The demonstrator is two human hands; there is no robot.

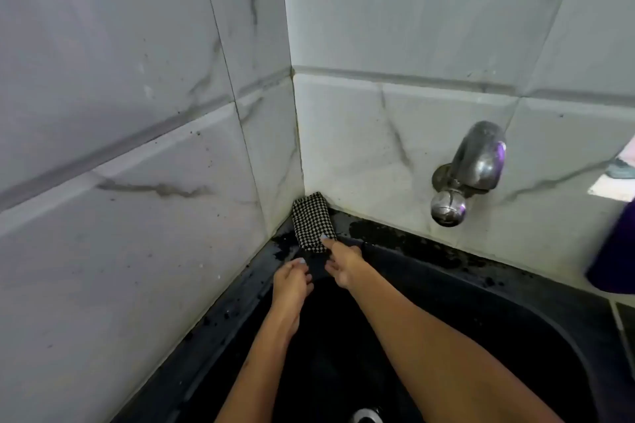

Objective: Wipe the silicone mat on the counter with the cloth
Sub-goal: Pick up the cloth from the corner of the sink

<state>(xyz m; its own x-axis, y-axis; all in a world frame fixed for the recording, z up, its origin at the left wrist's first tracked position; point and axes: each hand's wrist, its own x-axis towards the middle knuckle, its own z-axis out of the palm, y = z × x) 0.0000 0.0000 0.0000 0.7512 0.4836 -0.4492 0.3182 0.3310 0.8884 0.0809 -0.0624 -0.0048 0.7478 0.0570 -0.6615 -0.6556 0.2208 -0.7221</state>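
Note:
A folded black-and-white checked cloth (312, 221) lies in the corner of the dark sink ledge, against the two tiled walls. My right hand (342, 263) reaches over the sink toward it, fingers stretched out, and the index fingertip touches the cloth's near edge. My left hand (292, 283) hovers just left of it at the sink rim with its fingers curled. The surface under it is black, so I cannot tell whether it holds anything. I cannot make out a silicone mat in this view.
A black sink basin (343, 354) fills the bottom, with its drain (366, 415) at the lower edge. A chrome wall tap (470, 168) juts out on the right. The wet, speckled ledge (412, 244) runs along the wall. A purple object (615, 251) stands far right.

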